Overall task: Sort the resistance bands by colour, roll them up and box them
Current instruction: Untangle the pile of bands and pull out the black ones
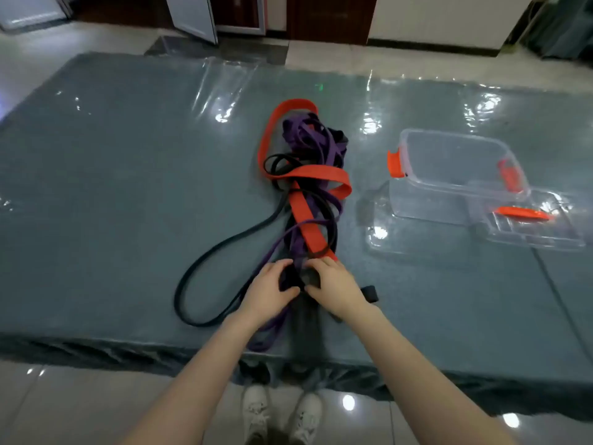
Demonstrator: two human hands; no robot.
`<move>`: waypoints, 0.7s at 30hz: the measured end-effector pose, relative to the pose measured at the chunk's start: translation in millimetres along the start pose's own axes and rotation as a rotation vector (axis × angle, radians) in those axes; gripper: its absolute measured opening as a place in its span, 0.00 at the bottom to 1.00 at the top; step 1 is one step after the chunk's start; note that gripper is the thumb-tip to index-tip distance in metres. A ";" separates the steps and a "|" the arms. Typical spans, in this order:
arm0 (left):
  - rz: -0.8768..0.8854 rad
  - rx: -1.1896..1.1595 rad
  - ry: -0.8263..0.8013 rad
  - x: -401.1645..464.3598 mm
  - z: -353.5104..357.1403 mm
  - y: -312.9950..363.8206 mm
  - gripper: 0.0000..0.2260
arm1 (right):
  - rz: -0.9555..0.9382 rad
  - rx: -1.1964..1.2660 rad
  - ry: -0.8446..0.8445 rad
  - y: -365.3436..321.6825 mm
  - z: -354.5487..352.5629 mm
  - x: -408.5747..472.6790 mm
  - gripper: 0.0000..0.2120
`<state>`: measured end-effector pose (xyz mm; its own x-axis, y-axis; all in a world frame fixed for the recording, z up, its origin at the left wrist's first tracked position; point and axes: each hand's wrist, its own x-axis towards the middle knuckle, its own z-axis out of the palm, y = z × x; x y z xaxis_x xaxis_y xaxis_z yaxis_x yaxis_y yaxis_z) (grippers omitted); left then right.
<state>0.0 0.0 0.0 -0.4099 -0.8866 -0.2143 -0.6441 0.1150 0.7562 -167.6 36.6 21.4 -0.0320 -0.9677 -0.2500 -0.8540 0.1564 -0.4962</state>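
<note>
Head view looks down on a desk [112,187] covered in grey-blue cloth under a clear, shiny plastic sheet. A tangled heap of resistance bands lies down its middle: a wide orange band [301,175] loops over the top, several purple bands [308,139] bunch at the far end and trail toward the near edge, and a thin black band [205,268] sweeps out in a long loop to the left of the heap.

Both hands meet at the near end of the pile. The left hand [269,290] and the right hand [333,284] each have fingers and thumb closed around a dark grey band [305,319] that is partly rolled into a small coil between them, so each grip is clenched on it (the rest of that band runs flat toward the near edge of the desk). The orange band's near end lies just beside the right hand's fingertips.

To the right, well apart from the heap, stands a clear plastic box [455,178] with orange latches, open. Its clear lid [529,226], with an orange handle, lies on the desk overlapping the box's near right corner.

At the bottom edge, two white shoes [282,415] stand on a glossy tiled floor [64,409].
</note>
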 end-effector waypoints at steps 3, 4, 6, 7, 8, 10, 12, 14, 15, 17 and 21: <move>0.024 0.101 0.011 2.4 15.4 1.0 0.30 | -0.075 -0.179 0.036 9.4 9.6 -6.1 0.24; 0.024 0.136 0.021 1.5 18.6 1.2 0.29 | -0.110 -0.212 0.055 12.4 13.8 -10.0 0.22; 0.044 0.192 0.033 -0.9 23.9 -1.9 0.27 | -0.144 -0.229 0.087 17.9 23.6 -14.7 0.18; 0.055 0.191 0.044 -2.7 24.1 -2.4 0.26 | -0.148 -0.222 0.108 20.0 26.1 -15.7 0.16; 0.068 0.173 0.087 -5.0 22.5 -2.7 0.25 | -0.157 -0.208 0.149 20.9 27.2 -15.9 0.15; 0.067 0.162 0.240 -10.5 17.1 -6.3 0.21 | -0.155 -0.173 0.166 21.9 28.2 -16.2 0.14; 0.022 0.291 0.422 -16.9 10.2 -14.2 0.19 | -0.165 -0.155 0.161 22.8 29.1 -16.8 0.15; -0.095 0.413 0.515 -21.9 4.1 -25.8 0.20 | -0.167 -0.154 0.141 23.4 29.9 -17.9 0.16; -0.157 0.421 0.519 -23.7 1.3 -30.2 0.20 | -0.165 -0.152 0.136 23.4 29.5 -18.1 0.16; -0.233 0.346 0.470 -23.7 -4.0 -37.4 0.18 | -0.158 -0.146 0.128 22.1 29.1 -17.6 0.15; -0.192 0.261 0.357 -19.0 -19.7 -44.2 0.09 | -0.119 -0.149 0.200 7.0 28.5 -13.1 0.15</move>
<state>49.0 2.9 -17.2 -0.0501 -0.9960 -0.0745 -0.8457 0.0026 0.5337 -158.4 56.0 -2.5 -0.0163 -0.9997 -0.0204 -0.9245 0.0228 -0.3806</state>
